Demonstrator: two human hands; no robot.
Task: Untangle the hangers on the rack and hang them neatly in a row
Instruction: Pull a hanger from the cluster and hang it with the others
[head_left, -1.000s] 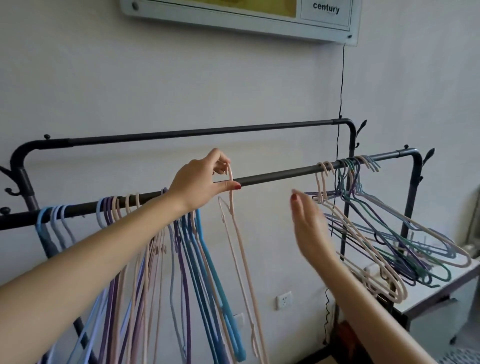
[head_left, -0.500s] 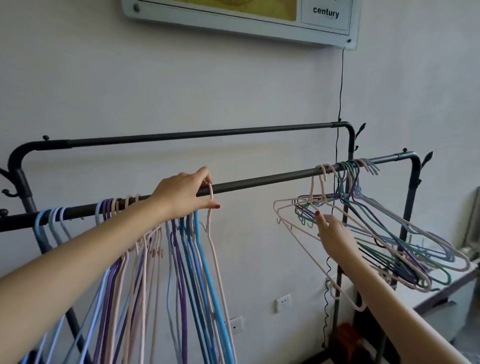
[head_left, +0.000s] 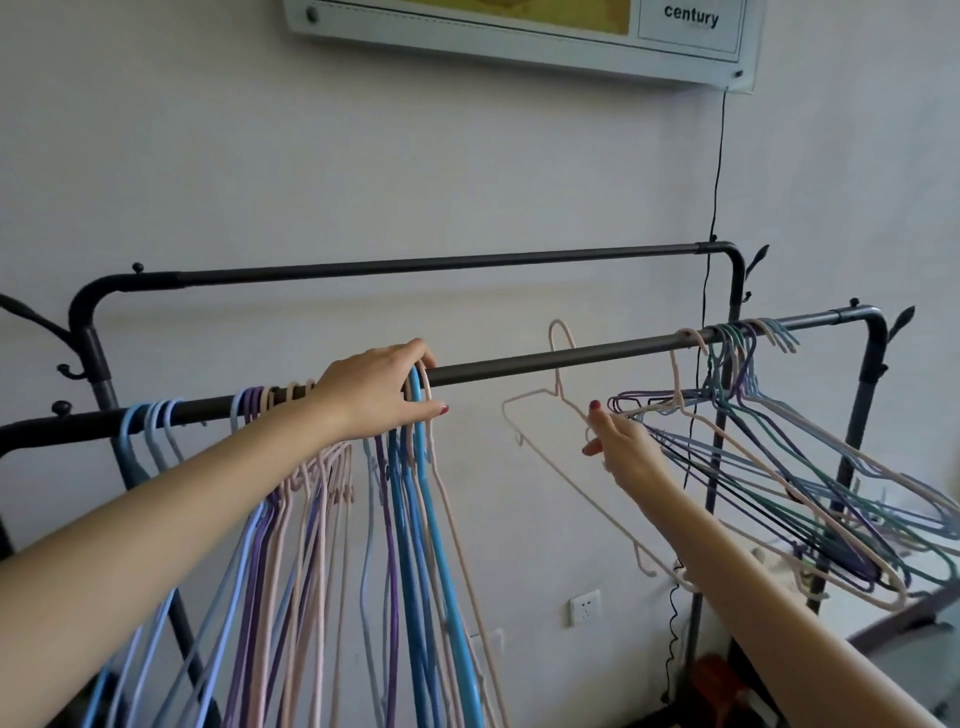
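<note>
A black rack has a front rail (head_left: 545, 361) and a higher back rail (head_left: 415, 266). A neat row of blue, purple and pink hangers (head_left: 332, 514) hangs on the left half of the front rail. My left hand (head_left: 382, 389) rests on the rail at the row's right end, fingers around the hook of the last pink hanger. A tangled bunch of hangers (head_left: 810, 478) hangs at the rail's right end. My right hand (head_left: 623, 447) grips a pink hanger (head_left: 558, 441) held free of the rail, its hook raised just left of the bunch.
A framed board (head_left: 519, 31) hangs on the wall above, with a black cable (head_left: 716, 171) running down behind the rack. A wall socket (head_left: 585, 608) sits low on the wall. A low table (head_left: 924, 613) stands under the tangled bunch at right.
My left hand slid the last pink hanger left against the row. My right hand reached into the tangled bunch and drew one pink hanger out to the left, off the rail.
</note>
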